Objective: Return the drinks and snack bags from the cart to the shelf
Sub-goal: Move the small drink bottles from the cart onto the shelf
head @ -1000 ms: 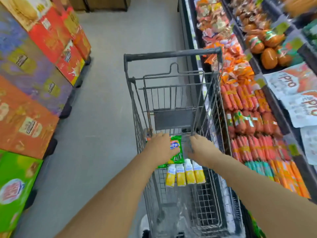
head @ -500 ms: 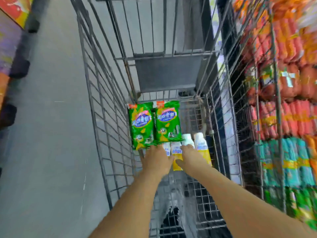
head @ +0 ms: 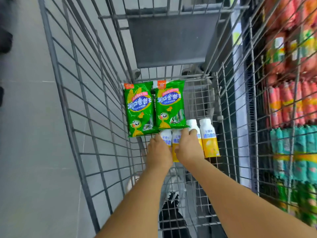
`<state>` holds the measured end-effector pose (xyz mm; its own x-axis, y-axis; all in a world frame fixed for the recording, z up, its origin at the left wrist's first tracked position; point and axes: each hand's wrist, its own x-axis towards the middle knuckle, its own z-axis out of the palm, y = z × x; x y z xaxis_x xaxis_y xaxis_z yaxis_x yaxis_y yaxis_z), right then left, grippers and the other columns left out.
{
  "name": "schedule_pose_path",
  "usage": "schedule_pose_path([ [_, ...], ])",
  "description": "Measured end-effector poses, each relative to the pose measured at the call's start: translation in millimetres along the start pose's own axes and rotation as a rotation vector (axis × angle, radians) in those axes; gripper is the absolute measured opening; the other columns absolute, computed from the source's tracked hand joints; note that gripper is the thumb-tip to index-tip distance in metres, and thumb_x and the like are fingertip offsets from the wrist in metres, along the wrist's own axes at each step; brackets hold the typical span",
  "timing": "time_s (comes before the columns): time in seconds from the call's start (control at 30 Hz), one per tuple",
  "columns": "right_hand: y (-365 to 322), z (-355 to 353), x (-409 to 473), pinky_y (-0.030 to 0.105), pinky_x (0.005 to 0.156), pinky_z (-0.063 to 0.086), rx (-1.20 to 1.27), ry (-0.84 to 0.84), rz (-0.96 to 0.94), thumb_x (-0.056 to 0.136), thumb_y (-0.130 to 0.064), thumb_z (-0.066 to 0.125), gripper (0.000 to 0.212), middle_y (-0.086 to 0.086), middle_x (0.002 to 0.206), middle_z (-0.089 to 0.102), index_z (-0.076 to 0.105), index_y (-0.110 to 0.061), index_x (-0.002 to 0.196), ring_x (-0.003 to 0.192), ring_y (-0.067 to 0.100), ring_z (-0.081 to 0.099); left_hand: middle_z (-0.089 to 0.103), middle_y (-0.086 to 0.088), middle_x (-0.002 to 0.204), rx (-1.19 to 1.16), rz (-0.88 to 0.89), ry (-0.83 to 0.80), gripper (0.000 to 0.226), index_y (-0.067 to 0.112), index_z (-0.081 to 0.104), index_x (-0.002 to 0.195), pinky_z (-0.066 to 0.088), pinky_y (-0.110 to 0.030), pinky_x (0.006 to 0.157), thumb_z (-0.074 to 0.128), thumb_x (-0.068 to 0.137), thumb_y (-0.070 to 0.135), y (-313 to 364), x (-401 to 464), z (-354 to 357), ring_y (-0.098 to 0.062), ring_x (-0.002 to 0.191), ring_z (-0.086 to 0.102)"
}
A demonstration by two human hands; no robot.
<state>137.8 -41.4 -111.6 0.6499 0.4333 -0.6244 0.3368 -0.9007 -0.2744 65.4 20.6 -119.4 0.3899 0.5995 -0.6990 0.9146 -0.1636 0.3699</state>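
Two green snack bags [head: 139, 108] [head: 169, 104] lie side by side on the floor of a grey wire cart [head: 85, 103]. Just below them lies a row of several yellow-and-white drink bottles, the rightmost bottle [head: 209, 138] fully in view. My left hand [head: 158, 152] lies over the leftmost bottle [head: 166, 137], fingers curled on it. My right hand [head: 188, 148] covers the middle bottles, its fingertips curled over a white-capped bottle [head: 193, 125]. Whether either hand has a firm hold is unclear.
The cart's folded grey seat panel [head: 171, 42] stands at its far end. A shelf [head: 291, 100] packed with red, orange, teal and green sausage packs runs along the right, seen through the cart's wire side. Grey aisle floor [head: 25, 134] lies to the left.
The view has dropped into the cart. Both hands have gone from the basket's upper part down to the row of bottles and now rest on them.
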Motion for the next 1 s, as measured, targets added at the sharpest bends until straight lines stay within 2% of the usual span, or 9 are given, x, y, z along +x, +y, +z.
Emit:
schedule_pose_path([
  [0.13,-4,12,-14,0.035,0.068,0.044,-0.081,0.056,-0.055,0.085,-0.005,0.06,0.042,0.017,0.127,0.039,0.044,-0.008,0.125,0.109,0.034,0.051,0.049,-0.016,0.126,0.016,-0.025,0.013,0.039,0.006,0.043,0.126,0.045,-0.042,0.09,0.059,0.092,0.015,2,-4,2,-0.034,0.115,0.051],
  [0.2,-4,13,-17,0.034,0.069,0.049,-0.098,0.089,-0.028,0.086,-0.002,0.058,0.045,0.016,0.129,0.04,0.042,-0.006,0.127,0.11,0.032,0.053,0.049,-0.015,0.126,0.03,-0.026,0.005,0.04,0.006,0.042,0.126,0.044,-0.041,0.089,0.06,0.091,0.015,2,-6,2,-0.033,0.116,0.05],
  [0.37,-4,13,-16,0.035,0.076,0.055,-0.245,0.089,-0.036,0.093,-0.008,0.049,0.065,0.018,0.15,0.024,0.018,0.002,0.149,0.117,0.027,0.053,0.046,-0.017,0.134,0.085,-0.015,0.006,0.047,0.005,0.035,0.136,0.041,-0.042,0.096,0.055,0.093,0.01,0,-6,5,-0.034,0.123,0.044],
  [0.47,-5,17,-15,0.033,0.073,0.055,-0.279,0.094,-0.027,0.095,-0.01,0.045,0.067,0.02,0.154,0.016,0.011,0.005,0.151,0.116,0.026,0.054,0.046,-0.016,0.134,0.092,-0.019,0.0,0.045,0.006,0.035,0.136,0.043,-0.043,0.094,0.052,0.095,0.013,-1,-8,4,-0.034,0.123,0.044],
  [0.63,0,24,-32,0.03,0.064,0.042,-0.221,0.055,-0.029,0.091,-0.009,0.052,0.043,0.016,0.13,0.039,0.037,-0.003,0.131,0.098,0.027,0.061,0.049,-0.016,0.13,0.112,-0.053,-0.011,0.043,0.007,0.039,0.127,0.045,-0.042,0.094,0.061,0.092,0.018,-9,-15,7,-0.034,0.119,0.049],
  [0.73,7,25,-37,0.029,0.069,0.04,-0.235,0.086,-0.061,0.092,-0.019,0.057,0.032,0.014,0.12,0.048,0.045,-0.006,0.119,0.099,0.027,0.057,0.048,-0.016,0.13,0.1,-0.081,-0.038,0.054,0.006,0.04,0.129,0.044,-0.041,0.097,0.069,0.087,0.025,-11,-17,7,-0.033,0.119,0.049],
  [0.87,9,30,-36,0.031,0.087,0.045,-0.333,0.045,-0.093,0.098,-0.021,0.05,0.038,0.012,0.122,0.053,0.04,-0.002,0.13,0.11,0.027,0.054,0.047,-0.017,0.13,0.038,-0.128,-0.088,0.06,0.006,0.039,0.132,0.045,-0.042,0.095,0.072,0.084,0.022,-11,-10,5,-0.034,0.12,0.049],
  [0.93,6,32,-35,0.034,0.081,0.049,-0.174,0.0,0.033,0.097,-0.024,0.054,0.049,0.012,0.125,0.055,0.032,-0.002,0.135,0.111,0.029,0.059,0.048,-0.017,0.131,0.042,-0.138,-0.087,0.06,0.006,0.041,0.131,0.045,-0.042,0.095,0.073,0.083,0.021,-12,-8,4,-0.034,0.12,0.049],
  [1.0,6,31,-33,0.04,0.073,0.05,0.053,-0.049,0.179,0.092,-0.027,0.062,0.047,0.013,0.118,0.06,0.038,-0.004,0.126,0.103,0.033,0.064,0.048,-0.017,0.131,0.052,-0.137,-0.082,0.061,0.006,0.041,0.131,0.045,-0.042,0.096,0.075,0.082,0.02,-13,-7,5,-0.034,0.121,0.049],
])
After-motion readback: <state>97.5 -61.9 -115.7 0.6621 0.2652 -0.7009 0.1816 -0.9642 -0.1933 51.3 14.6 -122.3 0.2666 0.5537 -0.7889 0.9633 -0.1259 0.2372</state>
